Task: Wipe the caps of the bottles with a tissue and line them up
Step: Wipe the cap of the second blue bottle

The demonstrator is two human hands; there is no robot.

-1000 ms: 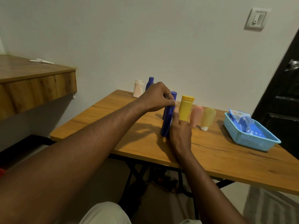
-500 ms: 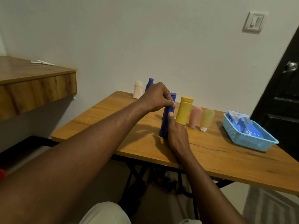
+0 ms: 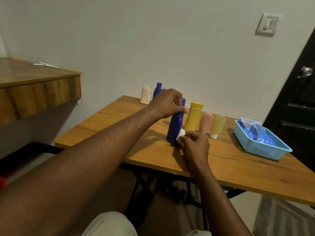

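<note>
Now the tabletop (image 3: 238, 167) and the basket (image 3: 265, 150) at its right end lie as they did a second ago. The left hand (image 3: 167, 103) still curls round the neck of the blue bottle (image 3: 175, 128), just under the cap. It holds the bottle slightly tilted, base on the wood, just beside the yellow tube (image 3: 193, 119). That tube heads a row with the pink tube (image 3: 205, 121) and the olive tube (image 3: 217, 124).

The change is in the right hand (image 3: 194, 145). Earlier it lay against the bottle's lower body with a finger raised. It now sits lower, by the base, its fingertips pinching a wadded tissue (image 3: 181, 134) that was hidden before. Whether the tissue touches the bottle cannot be told.

This suggests the wiping of this cap is over and the bottle is being settled into the line. A white bottle (image 3: 145, 95) and a second blue one (image 3: 157, 90) at the far edge seem to wait their turn.
</note>
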